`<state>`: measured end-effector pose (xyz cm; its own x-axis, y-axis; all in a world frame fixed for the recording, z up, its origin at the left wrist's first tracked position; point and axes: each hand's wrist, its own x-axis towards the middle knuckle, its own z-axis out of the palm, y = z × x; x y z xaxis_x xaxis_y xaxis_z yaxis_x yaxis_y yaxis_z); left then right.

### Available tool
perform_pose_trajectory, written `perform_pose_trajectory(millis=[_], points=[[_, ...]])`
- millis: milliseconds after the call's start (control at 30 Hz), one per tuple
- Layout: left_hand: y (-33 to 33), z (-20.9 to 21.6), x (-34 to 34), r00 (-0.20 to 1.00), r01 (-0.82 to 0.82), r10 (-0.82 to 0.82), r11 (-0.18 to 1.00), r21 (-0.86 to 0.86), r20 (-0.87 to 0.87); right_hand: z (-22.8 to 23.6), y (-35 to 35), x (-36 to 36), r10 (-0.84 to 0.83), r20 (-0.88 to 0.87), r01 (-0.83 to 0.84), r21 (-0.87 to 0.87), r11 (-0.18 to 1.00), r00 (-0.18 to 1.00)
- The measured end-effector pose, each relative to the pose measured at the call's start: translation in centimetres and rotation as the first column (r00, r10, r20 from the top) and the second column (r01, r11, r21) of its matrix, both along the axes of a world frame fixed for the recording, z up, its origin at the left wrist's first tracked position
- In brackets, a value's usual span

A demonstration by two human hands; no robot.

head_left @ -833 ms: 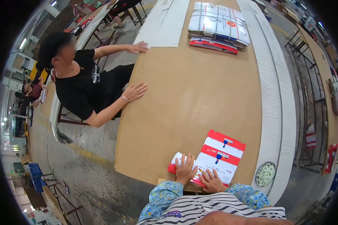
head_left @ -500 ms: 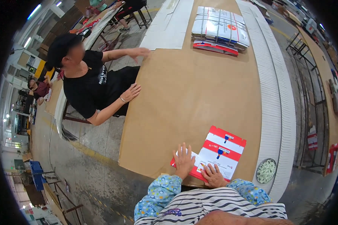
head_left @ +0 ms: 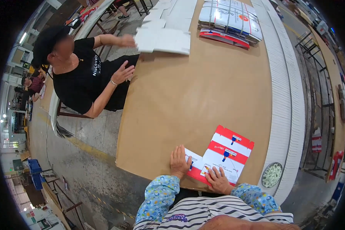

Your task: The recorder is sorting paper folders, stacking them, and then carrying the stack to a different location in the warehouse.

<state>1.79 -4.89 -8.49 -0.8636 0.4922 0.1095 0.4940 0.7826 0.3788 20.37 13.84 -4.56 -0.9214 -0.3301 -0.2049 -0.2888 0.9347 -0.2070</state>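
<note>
A flat red-and-white printed carton (head_left: 230, 155) lies on the brown-covered table right in front of me, its narrower white flap (head_left: 194, 158) reaching to the left. My right hand (head_left: 219, 181) rests flat on the carton's lower part, fingers spread, holding nothing. Beside the flap's left edge, my left hand (head_left: 179, 162) lies with its fingers stretched out. It covers a little of the flap's end, and nothing is gripped in it. Patterned blue sleeves cover both my forearms.
Strapped printed cartons (head_left: 230, 19) form a bundle at the far right. White sheets (head_left: 163, 38) lie at the far left, next to a co-worker (head_left: 80, 73) in black. Along the right edge run overlapped white strips (head_left: 287, 115), bearing a dish of pale rings (head_left: 272, 175).
My left hand has slid left off most of the flap, while my right hand stays on the carton. The co-worker's nearer hand has lifted off the table, and the white sheets look shifted.
</note>
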Motion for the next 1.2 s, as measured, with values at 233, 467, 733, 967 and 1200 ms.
perform_pose_trajectory(millis=[233, 467, 733, 967, 1200], points=[[0.4, -0.2, -0.2, 0.999, -0.002, 0.002, 1.0, -0.003, -0.047, 0.0, 0.3, -0.2, 0.001, 0.017, -0.001, -0.01, 1.0, 1.0], [3.1, 3.1, -1.0, 0.995, -0.06, 0.04, 0.971, -0.231, -0.093, -0.8, 0.6, -1.1, -0.025, -0.04, 0.024, -0.023, 0.999, 0.999], [5.3, 0.5, 3.9, 0.944, 0.329, -0.33, 0.943, -0.051, -0.013, 0.4, 1.1, -0.3, -0.029, -0.028, 0.027, -0.048, 0.998, 0.999], [3.0, -0.4, 2.5, 0.948, 0.298, -0.307, 0.949, -0.103, -0.081, -1.6, -1.1, -1.7, -0.014, -0.071, 0.012, -0.03, 0.999, 0.997], [3.2, 0.0, 3.1, 0.95, 0.294, -0.303, 0.95, -0.105, -0.081, 0.7, 0.4, -2.4, -0.029, 0.155, 0.068, -0.252, 0.965, 0.988]])
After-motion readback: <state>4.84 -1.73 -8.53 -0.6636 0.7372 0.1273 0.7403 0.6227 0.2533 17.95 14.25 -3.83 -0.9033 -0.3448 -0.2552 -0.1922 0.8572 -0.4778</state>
